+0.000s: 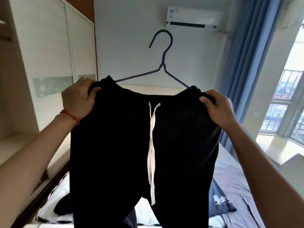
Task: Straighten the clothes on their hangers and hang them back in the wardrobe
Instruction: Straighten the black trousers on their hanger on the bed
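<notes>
While I hold the view up at head height, the room reads as a narrow bedroom: pale wall [128, 30] ahead, an AC unit [194, 18] mounted high on it, blue curtain [243, 66] hanging in long vertical folds at right, and a bright window [289, 99] with a railing behind the glass. Wardrobe [49, 51] sits at left, white matte sliding doors with a frosted glass strip across them and a wood-tone frame. Below is the bed [230, 181], grey sheet rumpled, a dark blue garment [220, 203] with white print lying on it, white bedding lower left with something dark on it that I can't make out. Pants [177, 145] are up in mid-air between both hands, centre frame, over the bed and not yet in the wardrobe. Fabric is black, soft knit, ribbed elastic waistband sagging in the middle, two flat white drawstrings [152, 145] hanging straight down the front. Hanger [162, 65] is thin purple wire, triangular shoulders, hook upright and curling left; both shoulder tips are tucked inside the waistband corners. Left hand [79, 99] grips the left waistband corner, fingers curled over the bunched fabric, red cord bracelet [70, 116] on the wrist. Right hand [217, 109] pinches the right corner, thumb on the front, fingers wrapped behind.
</notes>
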Motion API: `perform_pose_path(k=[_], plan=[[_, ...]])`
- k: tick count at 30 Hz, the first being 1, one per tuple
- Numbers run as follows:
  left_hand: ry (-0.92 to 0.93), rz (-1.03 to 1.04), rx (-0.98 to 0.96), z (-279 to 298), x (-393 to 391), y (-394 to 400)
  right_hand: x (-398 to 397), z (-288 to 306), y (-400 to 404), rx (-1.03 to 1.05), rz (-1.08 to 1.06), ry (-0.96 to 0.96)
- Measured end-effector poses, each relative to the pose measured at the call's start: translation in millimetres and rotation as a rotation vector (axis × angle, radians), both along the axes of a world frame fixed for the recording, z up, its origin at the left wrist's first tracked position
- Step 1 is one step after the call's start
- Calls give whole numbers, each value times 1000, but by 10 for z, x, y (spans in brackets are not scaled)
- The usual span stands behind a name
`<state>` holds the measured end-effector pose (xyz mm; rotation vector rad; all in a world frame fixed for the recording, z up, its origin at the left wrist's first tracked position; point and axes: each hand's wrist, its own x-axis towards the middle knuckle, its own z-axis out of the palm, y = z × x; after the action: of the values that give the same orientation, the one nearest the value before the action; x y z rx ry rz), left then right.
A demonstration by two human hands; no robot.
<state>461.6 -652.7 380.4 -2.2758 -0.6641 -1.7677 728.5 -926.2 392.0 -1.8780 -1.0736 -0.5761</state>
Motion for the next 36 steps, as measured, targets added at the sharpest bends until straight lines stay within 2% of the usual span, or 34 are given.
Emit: perform_pose_path(k=[9,23,29,36], plan=[[130,-31,-164,-565,461,117,527,-558,195,-67,-7,111],[274,-54,-409,-1518,1809,1748,1661,-1279,1724,-169,-18,246],[317,-39,-582,-1933,2324,2298,2182,-1682,2301,-248,7,337],[333,-46,-704,-2199,3031,2783,2923,-2055,2890,-245,70,417]])
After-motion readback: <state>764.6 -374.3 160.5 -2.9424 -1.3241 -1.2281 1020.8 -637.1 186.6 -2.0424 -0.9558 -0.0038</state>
